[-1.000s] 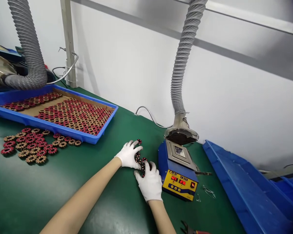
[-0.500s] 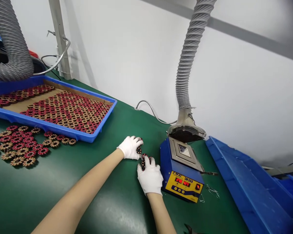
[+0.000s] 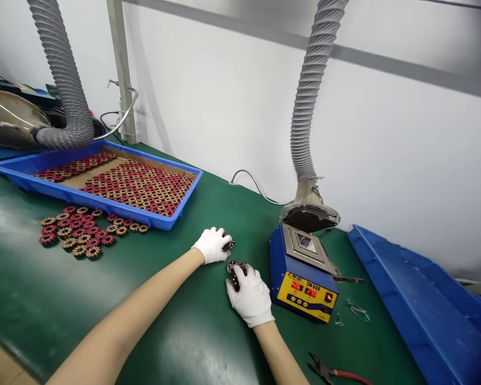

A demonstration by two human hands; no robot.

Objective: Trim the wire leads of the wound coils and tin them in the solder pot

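Note:
My left hand (image 3: 213, 246), in a white glove, is closed over one or more dark, round motor stators (image 3: 228, 245) just above the green table. Its fingers hide most of what it holds. My right hand (image 3: 249, 295), gloved too, lies nearer to me with its fingers curled round a few dark stators (image 3: 233, 267), one with a reddish face. A narrow gap separates the two hands. Right of them stands a blue and yellow solder pot (image 3: 304, 289) with lit red digits and a metal top plate around a shiny square opening.
A blue tray (image 3: 160, 220) full of red and tan stators sits at the left, with a loose pile of stators (image 3: 80, 232) in front. A fume hood (image 3: 309, 211) hangs over the pot. At right lie a blue bin (image 3: 401, 289), red-handled pliers (image 3: 324, 370) and wire scraps (image 3: 358, 310).
The view has swung left and tilted, bringing the pliers into sight. My hands have drawn slightly apart, and the stators by my right fingers show more plainly.

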